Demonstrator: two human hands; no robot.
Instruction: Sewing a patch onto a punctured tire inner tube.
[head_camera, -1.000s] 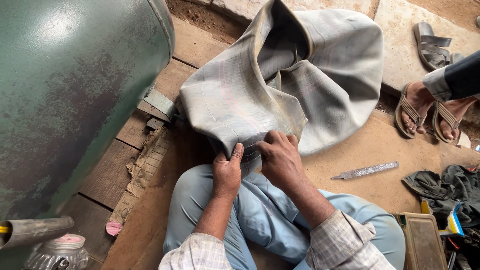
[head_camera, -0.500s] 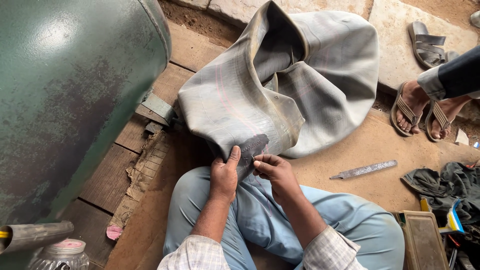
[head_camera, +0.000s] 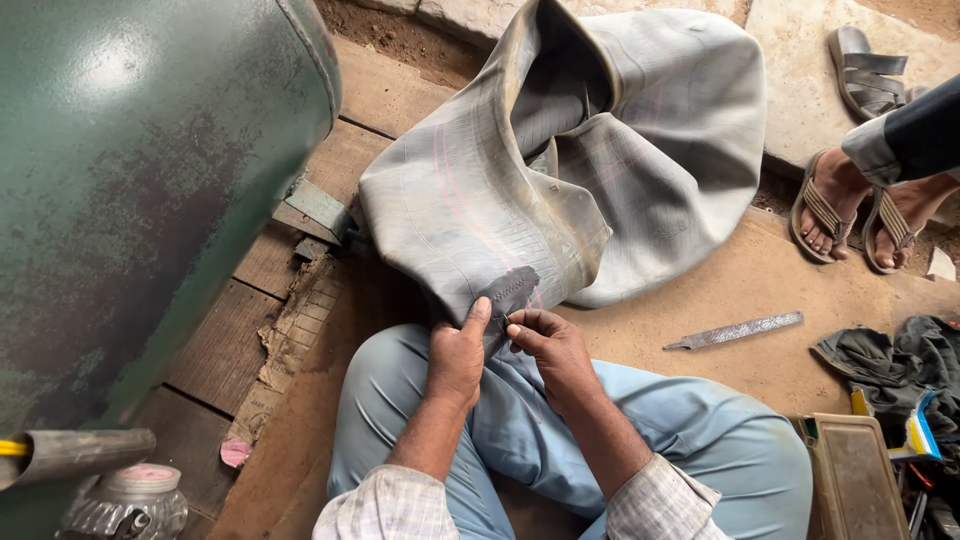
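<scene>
Left hand: the left hand (head_camera: 457, 352) is closed on the near edge of the grey rubber tube (head_camera: 560, 190). Its thumb points up beside the dark rough patch (head_camera: 510, 290). It sits in the same place as 1 second ago.

Right hand: the right hand (head_camera: 553, 345) is pinching the tube edge just under the dark patch with its fingertips (head_camera: 515, 327). 1 second ago it lay higher, on top of the patch. Now it is lower, so the patch shows.

Tube: the big, floppy tube rests on the person's knees and spreads out over the floor (head_camera: 700, 290) in front. It is folded and crumpled. The dark patch is at its near edge, touching both hands.

What the change means: with the right hand off it, the rough spot is bare and held flat between the 2 hands.

Left side: a big green tank (head_camera: 130, 190) stands close by on wooden planks (head_camera: 250, 330).

On the floor, right: a metal file (head_camera: 735, 331) lies alone, apart from the hands. Dark cloth (head_camera: 890, 355) lies near a box of tools (head_camera: 850, 480).

Far right: another person's 2 feet in sandals (head_camera: 850, 205) stand past the tube. 1 spare sandal (head_camera: 870, 70) lies farther back.
</scene>
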